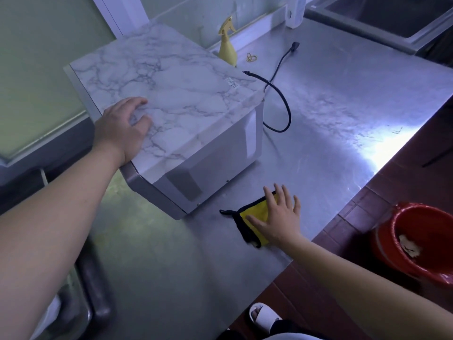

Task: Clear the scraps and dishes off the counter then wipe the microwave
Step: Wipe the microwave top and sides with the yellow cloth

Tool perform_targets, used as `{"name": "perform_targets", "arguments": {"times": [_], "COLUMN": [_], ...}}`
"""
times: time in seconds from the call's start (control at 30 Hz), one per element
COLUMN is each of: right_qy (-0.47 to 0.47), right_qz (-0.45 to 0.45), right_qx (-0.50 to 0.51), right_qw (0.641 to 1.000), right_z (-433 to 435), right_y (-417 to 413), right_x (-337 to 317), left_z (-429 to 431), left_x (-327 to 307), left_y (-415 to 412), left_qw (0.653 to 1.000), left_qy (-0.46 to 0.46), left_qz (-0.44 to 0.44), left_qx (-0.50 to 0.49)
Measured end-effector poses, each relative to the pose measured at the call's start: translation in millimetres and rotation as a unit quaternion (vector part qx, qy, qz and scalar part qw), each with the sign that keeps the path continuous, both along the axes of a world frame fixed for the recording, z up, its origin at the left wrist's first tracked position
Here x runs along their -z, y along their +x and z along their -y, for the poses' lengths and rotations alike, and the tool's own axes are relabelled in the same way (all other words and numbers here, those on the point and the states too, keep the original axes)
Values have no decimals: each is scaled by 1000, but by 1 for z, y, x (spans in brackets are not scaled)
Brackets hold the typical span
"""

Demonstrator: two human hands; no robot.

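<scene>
As the counter [331, 99] stands: steel, with no dishes or food scraps in view, so I judge the clearing half of the task done or nearly so
Microwave [176, 89]: sits skewed on the left part of the counter, marble-patterned top up, a vented panel turned toward the camera; the door is out of view; wiping it looks to be what is left, and I cannot tell whether any face has been wiped
Sink [362, 30]: at the far right end of the counter, well apart from the work
Bucket [384, 249]: red, on the tiled floor beside the counter's right edge, with a pale scrap [409, 246] inside, which fits the scraps having gone there
Left hand [122, 128]: rests on the near left corner of the microwave's top, fingers loosely bent on the surface, holding nothing, seemingly steadying the box
Right hand [277, 217]: flat, fingers spread straight, pressing on the cloth rather than closed round it
Cloth [255, 211]: yellow with a black edge, lying on the counter near the microwave's closest corner, not touching it
Spray bottle [228, 47]: yellow, upright behind the microwave by the wall, partly hidden by it
Cord [290, 116]: black, loops loose over the counter from the microwave's far right corner, plug lying free; likely to snag or drag if the box is turned or that side wiped
Rubber bands [251, 57]: small tangle beside the bottle, perhaps the last bit to clear
</scene>
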State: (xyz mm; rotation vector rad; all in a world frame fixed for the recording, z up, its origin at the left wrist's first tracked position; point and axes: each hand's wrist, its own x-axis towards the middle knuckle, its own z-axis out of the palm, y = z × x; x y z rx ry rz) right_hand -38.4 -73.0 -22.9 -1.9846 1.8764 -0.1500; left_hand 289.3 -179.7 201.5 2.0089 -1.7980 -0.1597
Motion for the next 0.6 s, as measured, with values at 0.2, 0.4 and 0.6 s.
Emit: {"name": "perform_targets", "arguments": {"times": [0.2,0.4,0.6], "right_qy": [132,134,130], "right_qz": [-8,-18,-6], "right_qx": [69,68,13], "right_qw": [989,989,991], "right_z": [-5,3,-12], "right_y": [17,22,23], "right_x": [-7,-9,-16], "left_z": [0,0,0], "left_x": [0,1,0], "left_y": [0,0,0], "left_qw": [1000,1000,1000], "left_qy": [2,5,8], "left_qz": [-6,3,20], "left_qx": [-2,-7,-1]}}
